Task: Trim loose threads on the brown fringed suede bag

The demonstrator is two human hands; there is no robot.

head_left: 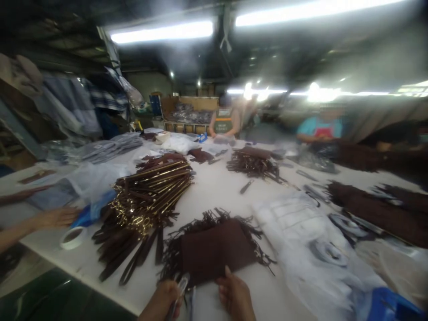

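Note:
A brown fabric piece with dark fringes or straps around its edges lies on the table in front of me. My right hand is at its near edge, the thumb over the top and the fingers curled below. Just left of it, my left hand is closed around a slim tool with a shiny, pale looped end; blur hides its exact kind. Up and left lies a large pile of brown straps with gold-coloured metal fittings.
Another person's hand reaches in from the left beside a roll of white tape. Clear plastic bags cover the right side. More brown fringed pieces lie farther back. Two people work across the white table.

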